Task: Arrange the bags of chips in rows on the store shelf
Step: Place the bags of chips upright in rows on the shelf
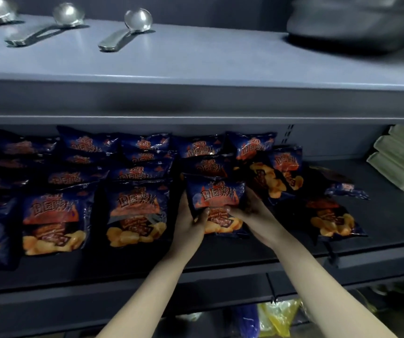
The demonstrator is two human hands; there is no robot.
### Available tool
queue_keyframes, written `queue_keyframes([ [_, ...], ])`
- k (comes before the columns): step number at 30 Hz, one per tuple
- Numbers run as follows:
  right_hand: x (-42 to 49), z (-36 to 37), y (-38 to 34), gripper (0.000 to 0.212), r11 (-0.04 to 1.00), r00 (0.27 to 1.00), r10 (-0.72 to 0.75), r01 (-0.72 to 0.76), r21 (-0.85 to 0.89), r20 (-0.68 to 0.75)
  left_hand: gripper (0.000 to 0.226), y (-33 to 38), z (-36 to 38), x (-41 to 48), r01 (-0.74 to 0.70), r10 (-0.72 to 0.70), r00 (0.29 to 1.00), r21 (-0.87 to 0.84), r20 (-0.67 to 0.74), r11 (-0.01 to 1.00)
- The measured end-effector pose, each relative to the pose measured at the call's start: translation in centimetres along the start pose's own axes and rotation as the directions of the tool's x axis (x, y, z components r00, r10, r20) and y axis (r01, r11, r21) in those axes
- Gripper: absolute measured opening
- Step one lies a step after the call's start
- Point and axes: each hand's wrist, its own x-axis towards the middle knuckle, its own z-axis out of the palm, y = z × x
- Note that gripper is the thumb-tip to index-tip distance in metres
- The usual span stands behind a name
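Several dark blue chip bags with orange print lie in overlapping rows on the dark shelf [378, 242]. I hold one bag [216, 195] with both hands at the front of a row right of centre. My left hand [191, 217] grips its left edge, thumb on the front. My right hand [252, 211] grips its right side, fingers curled round it. Beneath it lies another bag [222, 225]. To the right, a few bags lie loose and askew: one tilted [286, 167], one flat near the front [332, 220].
The shelf above [196, 59] carries three metal ladles [125, 30] and a dark wok [356, 20]. Pale green packages [400, 162] are stacked at the right end of the chip shelf. Yellow and blue items [269, 318] sit on the shelf below.
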Motion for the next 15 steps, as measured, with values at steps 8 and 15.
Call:
queue_keyframes([
  [8, 2.7, 0.8, 0.3, 0.078, 1.0, 1.0, 0.012, -0.013, -0.011, -0.025, 0.071, 0.4, 0.1, 1.4, 0.042, -0.043, 0.998, -0.021, -0.038, 0.999],
  [15, 3.7, 1.0, 0.7, 0.078, 1.0, 0.999, 0.006, -0.007, -0.018, -0.037, 0.073, 0.6, -0.4, 2.5, 0.05, -0.052, 0.998, -0.071, -0.03, 0.996],
])
